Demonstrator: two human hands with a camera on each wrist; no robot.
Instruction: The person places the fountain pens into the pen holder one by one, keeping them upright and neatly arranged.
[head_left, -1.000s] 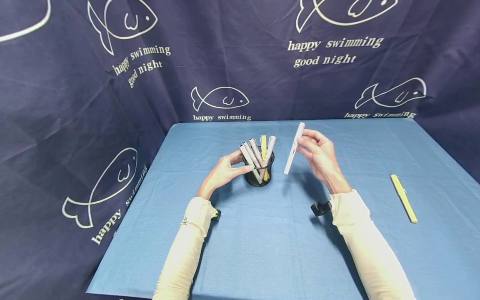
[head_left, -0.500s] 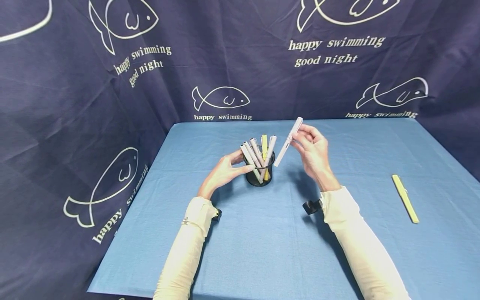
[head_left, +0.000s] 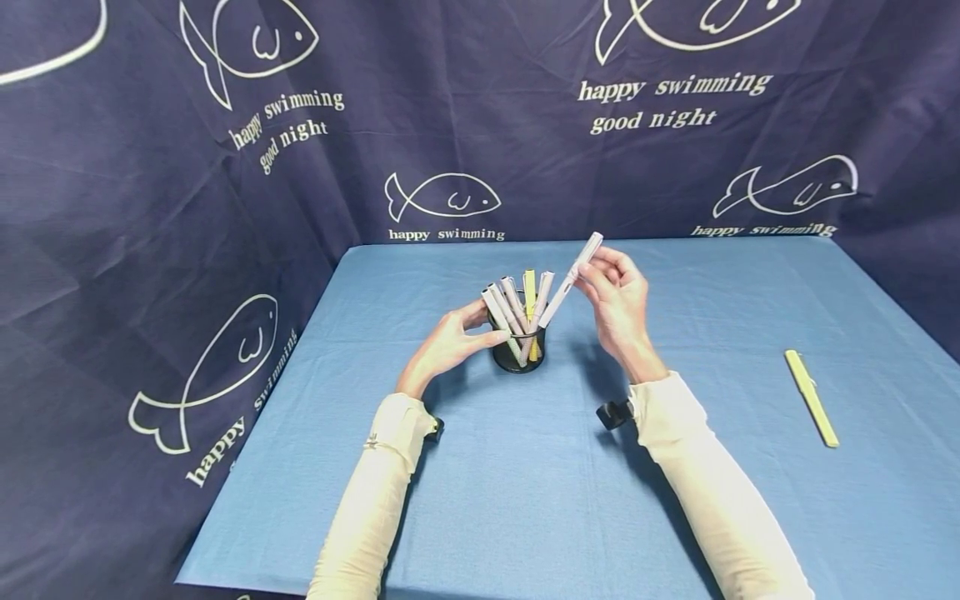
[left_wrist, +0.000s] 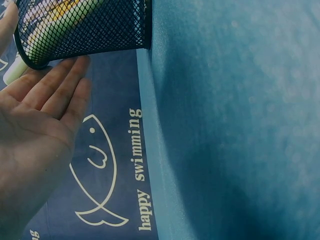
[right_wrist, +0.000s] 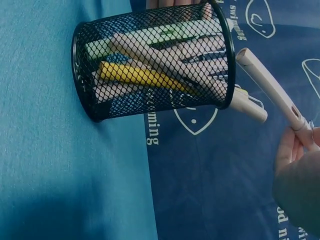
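A black mesh pen holder (head_left: 507, 357) stands upright on the blue cloth, with several white, pale and yellow pens leaning inside. My left hand (head_left: 448, 342) holds its left side near the rim, thumb in front and fingers behind; in the left wrist view those fingers (left_wrist: 57, 87) lie fairly straight along the mesh. Between thumb and fingers, my right hand (head_left: 621, 307) pinches a pale pen (head_left: 564, 288) by its upper part. That pen slants down to the left. In the right wrist view, the lower end of the pen (right_wrist: 270, 86) is just outside the holder's rim.
A yellow-green pen (head_left: 812, 398) lies alone on the blue tablecloth (head_left: 517, 500) at the right. Behind and to the left hangs a dark blue curtain (head_left: 540, 183) printed with fish and lettering.
My right hand has moved left with the pale pen, bringing its lower end up to the holder's rim and tilting it more. The left hand and holder have stayed put.
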